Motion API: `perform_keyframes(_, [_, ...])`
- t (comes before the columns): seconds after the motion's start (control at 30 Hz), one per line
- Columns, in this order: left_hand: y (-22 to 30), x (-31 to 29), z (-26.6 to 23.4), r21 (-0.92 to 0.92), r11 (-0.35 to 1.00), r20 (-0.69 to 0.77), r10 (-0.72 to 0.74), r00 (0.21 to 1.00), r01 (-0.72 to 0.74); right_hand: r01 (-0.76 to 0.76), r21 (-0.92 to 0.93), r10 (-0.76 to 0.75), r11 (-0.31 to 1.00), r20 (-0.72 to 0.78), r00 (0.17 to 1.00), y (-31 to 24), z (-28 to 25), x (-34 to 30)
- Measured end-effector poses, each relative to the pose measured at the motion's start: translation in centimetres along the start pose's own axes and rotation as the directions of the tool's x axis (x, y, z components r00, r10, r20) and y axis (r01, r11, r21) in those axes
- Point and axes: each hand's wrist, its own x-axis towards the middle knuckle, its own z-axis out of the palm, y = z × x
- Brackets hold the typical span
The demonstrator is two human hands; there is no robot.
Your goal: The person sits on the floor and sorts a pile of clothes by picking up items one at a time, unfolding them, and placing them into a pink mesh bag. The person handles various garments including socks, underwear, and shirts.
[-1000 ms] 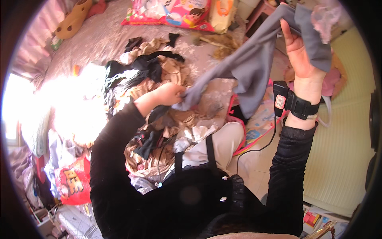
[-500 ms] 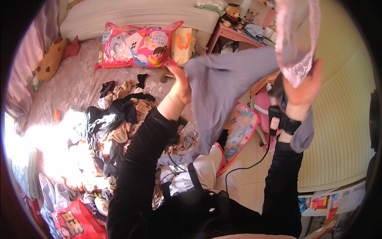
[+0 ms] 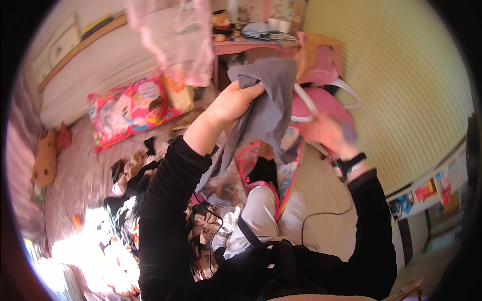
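Observation:
My left hand (image 3: pixel 238 101) is closed round a grey, thin, stretchy garment (image 3: pixel 266 100), held up in front of me. The cloth is bunched at the fingers, and its lower folds hang down over my knees; its kind is unclear. Off to the right, my right hand (image 3: pixel 329 133) is apart from the garment and smeared by motion, with a dark band round its wrist. Beneath the cloth, a see-through bag with pink edging (image 3: pixel 300 153) stands by my knees. Black cloth (image 3: pixel 263 171) lies inside it.
Heaped clothes (image 3: pixel 135 175) lie on the bed at left, near a pink printed package (image 3: pixel 128 113) and a brown cushion (image 3: pixel 45 160). A pink chair (image 3: pixel 321 103) stands before the pink desk (image 3: pixel 256 47). Lace-edged pink fabric (image 3: pixel 175 40) hangs ahead. A ribbed cream shutter (image 3: pixel 401 100) borders the right.
My view has turned right. The grey garment, stretched out between my hands before, now hangs bunched from my left hand; my right hand has come away from it.

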Motion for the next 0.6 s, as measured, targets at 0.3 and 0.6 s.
perform_keyframes(0.3, [6.0, 8.0, 7.3, 0.66, 0.709, 0.319, 0.036, 0.947, -0.249, 0.644, -0.043, -0.636, 0.764, 0.121, 0.762, -12.4, 7.8, -1.0])
perform_keyframes(0.6, [12.1, 13.7, 3.7, 0.402, 0.86, 0.0, 0.345, 0.939, -0.316, 0.768, -0.264, -0.812, 0.584, -0.181, 0.555, -29.4, 8.0, -0.9])
